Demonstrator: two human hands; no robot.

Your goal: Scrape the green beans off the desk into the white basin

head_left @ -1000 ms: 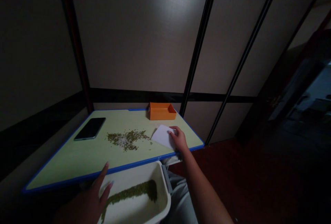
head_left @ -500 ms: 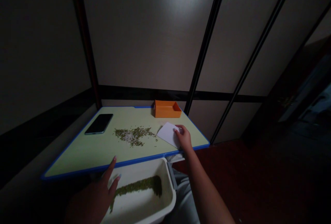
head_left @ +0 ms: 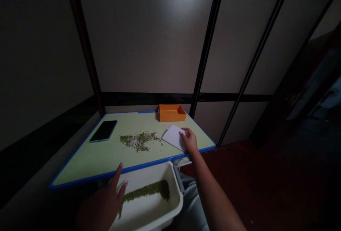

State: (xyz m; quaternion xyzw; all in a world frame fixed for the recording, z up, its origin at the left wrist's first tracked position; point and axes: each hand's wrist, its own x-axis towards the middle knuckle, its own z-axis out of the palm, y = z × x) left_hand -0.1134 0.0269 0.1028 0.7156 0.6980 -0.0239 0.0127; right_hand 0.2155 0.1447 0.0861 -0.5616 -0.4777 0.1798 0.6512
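Note:
A flat white card is pinched in my right hand, over the right side of the pale green table. To the card's left lies a scattered heap of small green and brown bits, with a whitish patch in its middle. My left hand is at the near edge, thumb and forefinger apart, with nothing seen between them; its other fingers are dark. Beside it, a white bin below the table edge holds a band of similar green bits.
A black-screened phone lies at the table's left. An orange open box stands at the back right. Behind the table rises a panelled wall with dark strips. The table has a blue rim.
The view has shifted slightly. My right hand keeps its grip on the card, beside the heap. My left hand stays by the bin's left side. Nothing else has visibly moved.

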